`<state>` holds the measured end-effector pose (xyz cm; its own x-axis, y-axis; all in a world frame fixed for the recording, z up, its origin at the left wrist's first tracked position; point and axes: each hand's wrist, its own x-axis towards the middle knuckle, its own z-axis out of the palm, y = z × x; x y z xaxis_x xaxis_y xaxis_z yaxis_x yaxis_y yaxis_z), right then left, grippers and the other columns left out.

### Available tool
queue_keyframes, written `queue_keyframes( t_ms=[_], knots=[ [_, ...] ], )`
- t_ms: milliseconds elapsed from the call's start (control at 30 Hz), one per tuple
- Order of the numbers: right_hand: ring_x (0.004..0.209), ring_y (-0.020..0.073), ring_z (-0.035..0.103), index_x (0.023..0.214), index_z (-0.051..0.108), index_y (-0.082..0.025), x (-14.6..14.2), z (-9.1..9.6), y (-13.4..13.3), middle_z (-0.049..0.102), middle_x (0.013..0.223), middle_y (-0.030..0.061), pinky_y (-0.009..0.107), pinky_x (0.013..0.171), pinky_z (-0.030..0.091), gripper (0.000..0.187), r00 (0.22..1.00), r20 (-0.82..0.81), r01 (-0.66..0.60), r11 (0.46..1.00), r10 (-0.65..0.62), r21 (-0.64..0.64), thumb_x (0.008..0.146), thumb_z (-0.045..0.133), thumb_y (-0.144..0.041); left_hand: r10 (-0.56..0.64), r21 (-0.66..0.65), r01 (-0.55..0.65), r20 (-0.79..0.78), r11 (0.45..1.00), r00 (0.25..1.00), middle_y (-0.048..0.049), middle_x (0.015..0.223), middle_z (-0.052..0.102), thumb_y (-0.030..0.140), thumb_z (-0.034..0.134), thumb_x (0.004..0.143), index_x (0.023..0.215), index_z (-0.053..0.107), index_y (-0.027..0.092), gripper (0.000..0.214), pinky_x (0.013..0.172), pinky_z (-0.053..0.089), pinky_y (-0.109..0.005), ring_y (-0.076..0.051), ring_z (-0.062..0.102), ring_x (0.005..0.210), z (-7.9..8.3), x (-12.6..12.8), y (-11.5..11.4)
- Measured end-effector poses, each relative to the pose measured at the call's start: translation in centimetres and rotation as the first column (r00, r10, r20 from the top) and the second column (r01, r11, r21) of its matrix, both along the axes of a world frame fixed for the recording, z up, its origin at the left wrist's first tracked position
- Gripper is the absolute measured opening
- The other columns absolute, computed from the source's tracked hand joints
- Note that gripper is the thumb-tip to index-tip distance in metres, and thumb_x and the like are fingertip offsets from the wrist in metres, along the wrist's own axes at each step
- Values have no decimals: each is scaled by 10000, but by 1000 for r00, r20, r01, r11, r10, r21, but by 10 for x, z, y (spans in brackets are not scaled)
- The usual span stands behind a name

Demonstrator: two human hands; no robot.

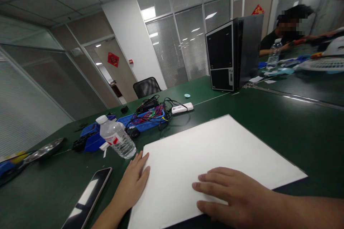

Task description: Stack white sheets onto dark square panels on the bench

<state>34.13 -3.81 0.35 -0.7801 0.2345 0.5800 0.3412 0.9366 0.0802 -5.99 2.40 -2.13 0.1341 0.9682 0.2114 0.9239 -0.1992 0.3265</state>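
A large white board or sheet lies flat on the green table in front of me. My left hand rests along its left edge, fingers stretched out and touching the rim. Over the near part of the white surface, my right hand lies with its fingers spread; neither hand holds anything. Just beyond my left fingers stands a clear water bottle with a white cap. A dark-screened phone lies on the table to the left of my left forearm.
Blue bins with tangled wires stand behind the board, beside a white power strip. A black computer case rises at the back right. A pan lies far left. A person sits at the far right behind another bottle.
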Motion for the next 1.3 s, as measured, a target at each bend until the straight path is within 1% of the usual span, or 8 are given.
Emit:
queue_keyframes(
  t_ms=[267,500,667,800,900,1033,1133,1300],
  knots=[
    [1148,203,739,1179,743,-245,-5,-2,-7,748,1374,64,354,925,618,185,998,-56,-12,999,15,45,1077,595,-292,48,-3,-48,27,999,998,-129,1677,483,514,482,987,1509,646,173,645,1315,308,-576,-337,445,1570,3,2,1],
    [1167,205,745,1173,767,-243,-3,20,-11,765,1342,21,325,919,625,230,994,66,-96,987,87,132,1100,554,-292,79,-19,-78,86,997,993,-145,1657,520,593,501,948,1488,664,148,718,1319,293,-593,-357,462,1564,6,7,3],
    [1210,206,732,1458,651,-157,2,18,-5,763,1343,24,305,708,615,397,992,100,-93,986,79,140,1106,475,-209,129,-65,-115,310,991,942,-115,1585,603,539,466,954,1398,736,158,645,1318,294,-582,-335,494,1545,5,-6,11],
    [1141,228,762,1599,526,-155,12,14,2,775,1301,117,321,789,634,525,995,36,-94,983,89,160,1100,482,-312,126,-77,-104,411,992,903,-52,1494,687,295,523,816,1284,808,227,553,1313,308,-580,-321,529,1517,3,-17,17],
    [1151,240,761,1631,498,-179,19,11,2,777,1279,143,334,911,641,603,997,-28,-73,984,78,160,1058,552,-356,142,-112,-106,394,988,908,-41,1493,684,305,614,787,1306,799,261,553,1288,344,-604,-349,536,1505,7,-17,16],
    [1234,249,734,1503,646,-232,22,10,-1,795,1237,111,375,1064,618,539,982,-190,26,981,12,193,966,682,-267,126,-115,-87,392,990,911,-98,1518,658,508,761,778,1348,775,234,633,1227,433,-609,-401,556,1480,16,-8,8],
    [1233,248,736,1306,758,-248,24,13,-1,796,1245,91,377,1076,619,419,947,-320,111,966,-32,234,892,753,-181,63,-46,-48,415,998,907,-105,1542,637,502,834,730,1366,765,235,693,1260,400,-575,-394,567,1472,17,-2,1],
    [1313,302,686,1055,829,-267,30,20,11,617,1563,1,463,1081,635,271,973,-204,-11,900,110,435,824,766,-140,-37,22,31,314,999,949,-44,1617,554,429,758,808,1455,701,310,660,1302,350,-534,-335,535,1510,11,-2,-3]
  ],
)
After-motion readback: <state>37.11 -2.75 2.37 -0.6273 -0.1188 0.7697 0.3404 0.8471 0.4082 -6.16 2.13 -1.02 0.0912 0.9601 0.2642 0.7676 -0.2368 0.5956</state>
